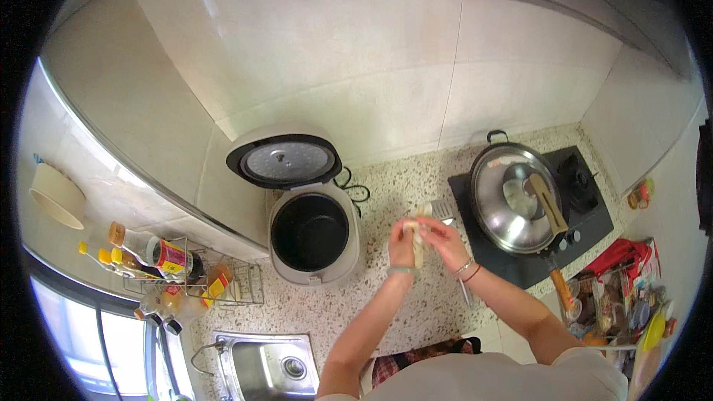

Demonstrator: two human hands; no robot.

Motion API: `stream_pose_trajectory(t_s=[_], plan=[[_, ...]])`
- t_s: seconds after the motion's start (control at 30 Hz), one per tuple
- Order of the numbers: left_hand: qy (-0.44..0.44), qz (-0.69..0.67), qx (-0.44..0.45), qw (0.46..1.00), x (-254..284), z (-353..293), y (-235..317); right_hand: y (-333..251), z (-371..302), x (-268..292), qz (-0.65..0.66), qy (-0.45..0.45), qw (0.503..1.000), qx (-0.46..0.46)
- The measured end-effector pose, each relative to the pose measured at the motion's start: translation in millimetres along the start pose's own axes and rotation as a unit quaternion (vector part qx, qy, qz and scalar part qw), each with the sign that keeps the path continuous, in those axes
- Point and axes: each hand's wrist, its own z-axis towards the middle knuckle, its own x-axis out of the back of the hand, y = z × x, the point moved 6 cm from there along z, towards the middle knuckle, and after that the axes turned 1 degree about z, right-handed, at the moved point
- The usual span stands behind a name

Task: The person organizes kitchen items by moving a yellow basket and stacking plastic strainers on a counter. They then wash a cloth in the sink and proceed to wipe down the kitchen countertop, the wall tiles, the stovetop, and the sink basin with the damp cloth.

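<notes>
Over the speckled counter, my left hand (pixel 402 243) and my right hand (pixel 443 242) meet with bent fingers around a cream-coloured cloth (pixel 418 252). Part of it hangs down between my palms; the fingers hide the rest. Beneath and beside my right hand lies a slotted metal spatula (pixel 442 209), its handle running toward me. To the left stands a white rice cooker (pixel 354 249) with its lid (pixel 284 161) raised and a dark inner pot (pixel 310 232) showing. Right of my hands, a wok with a domed steel lid (pixel 492 208) sits on the black stove (pixel 527 273).
A steel sink (pixel 249 367) with a faucet (pixel 206 353) is at the lower left, below a wire rack (pixel 249 293) of bottles. A power cord (pixel 356 191) coils behind the cooker. The wok's wooden handle (pixel 561 288) juts toward me. Packed goods (pixel 613 304) fill a shelf at right.
</notes>
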Motion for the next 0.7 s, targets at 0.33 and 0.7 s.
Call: stream_pose_trajectory(t_s=[0.33, 0.7], plan=[[-0.038, 0.178, -0.651, 0.737, -175, 51, 400, -379, 114, -89, -0.217, 0.119, 0.78, 0.575], [0.046, 0.331, -0.782, 0.525, -197, 125, 445, -410, 220, -109, -0.313, 0.131, 0.621, 0.707]])
